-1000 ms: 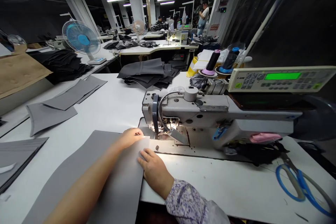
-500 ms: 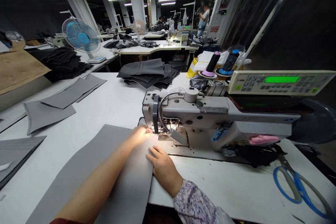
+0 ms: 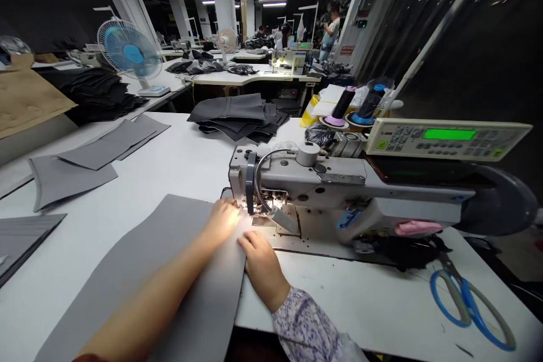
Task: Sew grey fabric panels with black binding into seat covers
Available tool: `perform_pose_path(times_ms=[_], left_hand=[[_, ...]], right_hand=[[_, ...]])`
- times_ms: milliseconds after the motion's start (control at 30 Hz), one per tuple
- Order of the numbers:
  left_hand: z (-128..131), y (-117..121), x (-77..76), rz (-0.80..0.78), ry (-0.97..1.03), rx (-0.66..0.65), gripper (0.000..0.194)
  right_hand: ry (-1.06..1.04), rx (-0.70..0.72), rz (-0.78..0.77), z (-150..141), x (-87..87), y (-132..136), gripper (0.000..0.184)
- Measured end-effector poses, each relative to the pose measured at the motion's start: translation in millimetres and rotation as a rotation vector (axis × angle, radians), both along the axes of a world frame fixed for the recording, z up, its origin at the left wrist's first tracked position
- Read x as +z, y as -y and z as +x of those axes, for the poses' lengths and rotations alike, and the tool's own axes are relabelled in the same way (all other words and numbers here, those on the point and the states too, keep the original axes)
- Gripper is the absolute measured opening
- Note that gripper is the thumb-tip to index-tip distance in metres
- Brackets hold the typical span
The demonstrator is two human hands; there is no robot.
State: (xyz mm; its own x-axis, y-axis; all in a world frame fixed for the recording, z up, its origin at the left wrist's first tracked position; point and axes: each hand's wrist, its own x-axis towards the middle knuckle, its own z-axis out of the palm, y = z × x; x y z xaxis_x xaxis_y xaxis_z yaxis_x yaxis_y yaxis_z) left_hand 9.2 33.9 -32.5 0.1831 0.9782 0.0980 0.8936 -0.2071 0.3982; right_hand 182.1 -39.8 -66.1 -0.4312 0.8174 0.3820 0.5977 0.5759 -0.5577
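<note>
A long grey fabric panel [image 3: 139, 271] lies on the white table [image 3: 382, 300], its far end under the needle of a grey industrial sewing machine [image 3: 339, 181]. My left hand [image 3: 223, 220] rests flat on the panel's far end, fingers right at the lit presser foot [image 3: 267, 212]. My right hand [image 3: 263, 263] presses on the panel's right edge just in front of the needle plate, fingers flat and pointing left. Neither hand grips anything.
Blue-handled scissors [image 3: 466, 305] lie at the right. A control panel [image 3: 445, 138] with a green screen and thread cones [image 3: 341, 104] sit atop the machine. Grey cut pieces [image 3: 80, 164] lie left, a dark stack [image 3: 237, 116] behind. A blue fan [image 3: 129, 54] stands far left; people work beyond.
Both hands have slid the panel's end forward, from short of the presser foot to right at it. The view has shifted slightly.
</note>
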Motion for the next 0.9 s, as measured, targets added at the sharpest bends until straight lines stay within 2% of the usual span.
perform_pose_path(times_ms=[33,100,167,233,367,567,700,900], left_hand=[[0.8,17.3,-2.3,0.013,-0.029,-0.021,0.025],[0.0,52.9,-10.4,0.057,-0.087,-0.067,0.035],[-3.3,80.2,-19.1,0.140,-0.153,-0.086,0.040],[-6.6,92.9,-23.8,0.194,-0.202,-0.088,0.041],[-6.7,85.7,-19.5,0.206,-0.252,-0.106,0.038],[-2.7,67.2,-10.6,0.157,-0.267,-0.129,0.040],[-3.3,55.3,-2.8,0.068,-0.222,-0.232,0.045],[-4.2,33.5,4.4,0.016,-0.186,-0.310,0.028]], right_hand=[[-0.033,-0.047,-0.044,3.4,3.1,8.7,0.026],[-0.105,-0.040,-0.132,11.0,8.2,30.9,0.015],[-0.159,0.071,-0.188,16.3,10.7,53.3,0.018],[-0.170,0.141,-0.211,17.2,10.4,68.9,0.024],[-0.079,0.063,-0.176,11.2,4.4,72.2,0.017],[0.011,-0.011,-0.095,7.6,1.6,49.0,0.020],[0.048,-0.050,-0.052,6.5,4.1,33.1,0.021],[0.037,-0.070,-0.029,4.5,4.2,13.2,0.020]])
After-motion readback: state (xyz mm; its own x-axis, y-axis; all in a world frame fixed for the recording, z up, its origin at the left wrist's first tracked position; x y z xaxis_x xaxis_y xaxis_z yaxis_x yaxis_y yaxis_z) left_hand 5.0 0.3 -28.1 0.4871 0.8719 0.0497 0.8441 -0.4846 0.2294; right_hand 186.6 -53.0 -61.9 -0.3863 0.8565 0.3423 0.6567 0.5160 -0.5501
